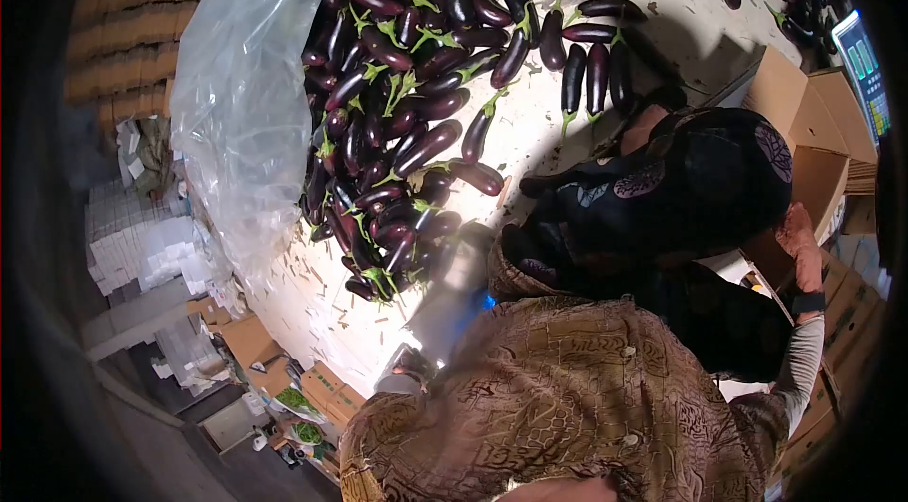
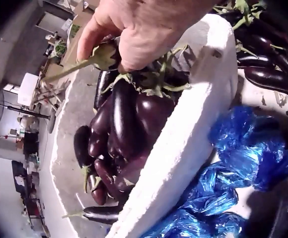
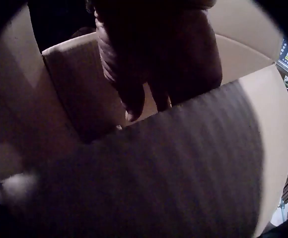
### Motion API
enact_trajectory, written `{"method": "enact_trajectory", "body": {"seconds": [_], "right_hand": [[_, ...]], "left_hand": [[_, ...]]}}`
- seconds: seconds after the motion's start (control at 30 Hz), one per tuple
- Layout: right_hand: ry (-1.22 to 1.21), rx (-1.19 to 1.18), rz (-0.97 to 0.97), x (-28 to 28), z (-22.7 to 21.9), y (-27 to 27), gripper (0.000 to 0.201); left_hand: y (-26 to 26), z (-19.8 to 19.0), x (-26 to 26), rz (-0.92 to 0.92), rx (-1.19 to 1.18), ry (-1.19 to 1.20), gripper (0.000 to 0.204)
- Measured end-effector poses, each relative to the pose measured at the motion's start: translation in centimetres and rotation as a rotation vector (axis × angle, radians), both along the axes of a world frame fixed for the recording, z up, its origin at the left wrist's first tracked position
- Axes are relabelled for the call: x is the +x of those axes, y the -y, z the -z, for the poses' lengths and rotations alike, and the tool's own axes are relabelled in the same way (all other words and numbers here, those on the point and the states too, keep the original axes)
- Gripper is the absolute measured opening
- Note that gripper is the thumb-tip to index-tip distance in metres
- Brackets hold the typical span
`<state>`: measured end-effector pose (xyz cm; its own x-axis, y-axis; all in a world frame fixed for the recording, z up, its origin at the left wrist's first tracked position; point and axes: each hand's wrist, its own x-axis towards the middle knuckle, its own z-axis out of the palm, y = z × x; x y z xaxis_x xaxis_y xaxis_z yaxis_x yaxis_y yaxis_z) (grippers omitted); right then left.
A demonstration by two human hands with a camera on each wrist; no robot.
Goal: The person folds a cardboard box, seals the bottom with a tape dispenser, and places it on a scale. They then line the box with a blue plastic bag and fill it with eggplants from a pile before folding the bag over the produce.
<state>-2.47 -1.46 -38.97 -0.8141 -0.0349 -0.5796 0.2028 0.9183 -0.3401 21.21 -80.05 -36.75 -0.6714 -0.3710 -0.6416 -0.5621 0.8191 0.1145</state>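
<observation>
In the left wrist view my left hand grips an eggplant by its stem end, with the green cap and long stem sticking out past the fingers. Most of that eggplant is hidden by the hand. Directly below are more dark purple eggplants inside a white foam box. My right hand reaches over an open cardboard box, fingers pointing down and apart, their tips partly behind a raised flap. The head view has the right hand at that box's near edge.
A large heap of eggplants covers the pale table, with clear plastic sheeting along its left side. Shiny blue plastic lies beside the foam box. A digital scale display stands at far right. Dark patterned cloth blocks the centre.
</observation>
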Motion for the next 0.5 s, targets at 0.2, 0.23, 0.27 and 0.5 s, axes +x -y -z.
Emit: {"method": "enact_trajectory", "body": {"seconds": [0.2,0.23,0.27,0.5], "right_hand": [[-0.085,0.019,-0.112,-0.8,1.3,-0.6,0.015],[-0.032,0.078,-0.127,-0.8,-1.1,1.7,0.016],[-0.012,0.114,-0.134,-0.7,-2.1,2.3,0.016],[-0.089,-0.038,-0.11,-1.6,-3.6,2.7,0.02]], "left_hand": [[2.4,-3.1,6.8,0.066,0.127,0.158,0.028],[3.9,-5.4,11.9,0.062,0.194,0.3,0.028],[5.4,-7.9,16.3,0.056,0.261,0.442,0.027],[8.1,-16.0,19.0,-0.057,0.679,1.015,0.023]]}}
